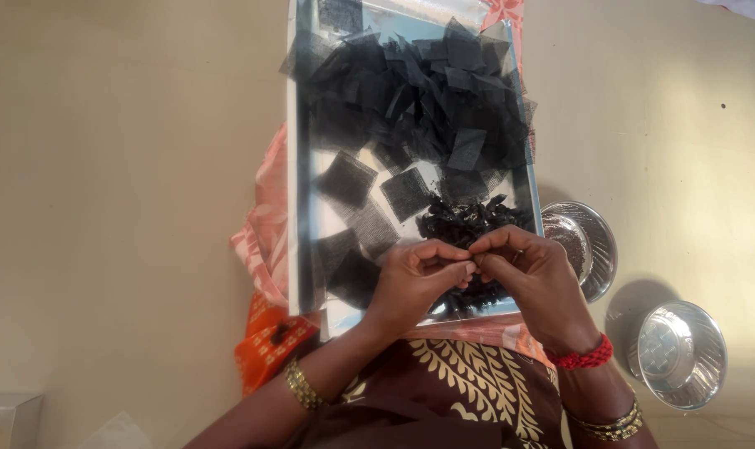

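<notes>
I see a shiny tray on the floor, heaped with black net squares. Right of it sit two steel bowls. Over the tray's near edge, my left hand and right hand pinch one small dark piece together.

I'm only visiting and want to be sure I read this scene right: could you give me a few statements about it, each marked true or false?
1. Both hands, left hand and right hand, meet fingertip to fingertip over the shiny flat metal tray. True.
2. The loose square black net pieces are white. False: black.
3. Two round shiny metal bowls sit to the person's right. True.
4. The red thread wristband is on the left wrist. False: right wrist.
</notes>
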